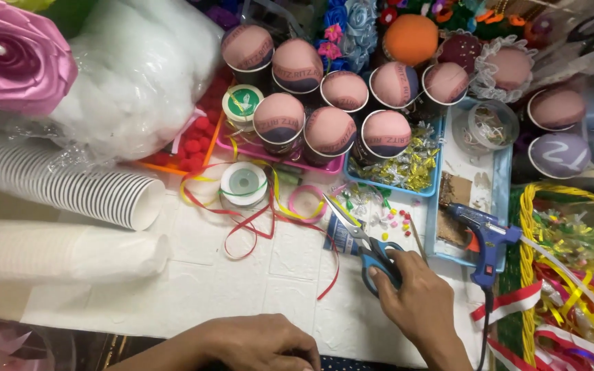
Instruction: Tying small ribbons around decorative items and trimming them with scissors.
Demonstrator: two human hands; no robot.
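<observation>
— Starting at the left of the frame: what's your left hand (pixel 259 341) doing down at the bottom edge?

— Resting knuckles-up with the fingers curled under. I can't tell whether anything is inside it. Above it, the stacks of paper cups (pixel 70 189) lie on their sides, and loose red and yellow ribbon (pixel 256 220) curls across the white table (pixel 242 282) by a small spool (pixel 243 183).

— And the right hand (pixel 421 302)?

— Lower middle-right, closed loosely around the blue handles of the scissors (pixel 366 240); my fingertips are on the loops, and the blades point up-left, slightly parted, lying on the table just beside the ribbon.

— How will they handle?

— Stiff metal and hard plastic, light enough for one hand, I'd judge, not fragile. The blades look sharp, so the loops are the place to hold them. The ribbon is the opposite: thin, limp and slick, likely to slide unless pinched taut.

— Anything further right?

— A blue glue gun (pixel 486 240) lying on the blue tray (pixel 503 178), near my wrist but not touching.
</observation>
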